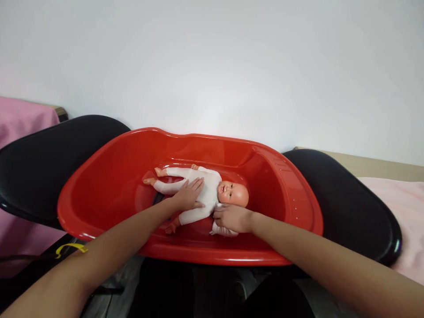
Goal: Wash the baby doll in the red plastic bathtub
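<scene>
White-suited plastic baby doll (202, 192): supine in glossy red plastic tub (109, 185), long axis crosswise, head rightward. Left hand (188, 195) flat, unclenched on torso; right hand (232, 217) pinches white cloth (217, 227) beside head. 2 black chairs (351, 198) flank tub.

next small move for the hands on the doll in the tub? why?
Probably slide the right hand under the doll's head: the left hand lies flat on the doll, which is on its back in the red tub.
</scene>
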